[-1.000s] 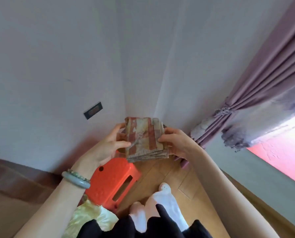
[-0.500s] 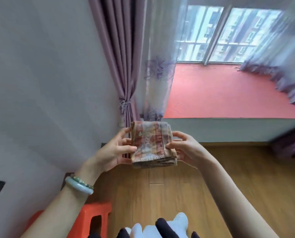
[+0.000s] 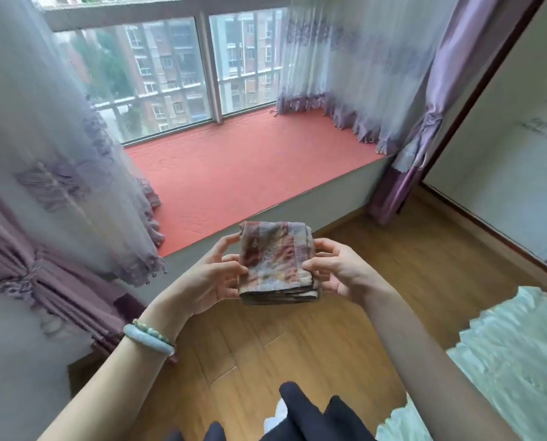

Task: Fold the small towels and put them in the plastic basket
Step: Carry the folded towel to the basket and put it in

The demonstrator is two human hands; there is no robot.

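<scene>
A small folded towel [image 3: 273,261], faded red and beige, is held in the air in front of me as a thick square pad. My left hand [image 3: 210,276] pinches its left edge, thumb on top and fingers behind. Its right edge is pinched the same way by my right hand [image 3: 337,270]. The layered edges of the fold face me. No plastic basket is in view.
A red-topped window seat [image 3: 249,167] runs below the window ahead. Purple curtains [image 3: 43,281] hang at left and right. Wooden floor [image 3: 297,345] lies below the hands. A pale green cloth surface [image 3: 504,361] sits at the lower right. My dark trouser legs show at the bottom.
My view has swung to the right, from the wall corner and orange stool to the window. Both hands keep the same hold on the folded towel.
</scene>
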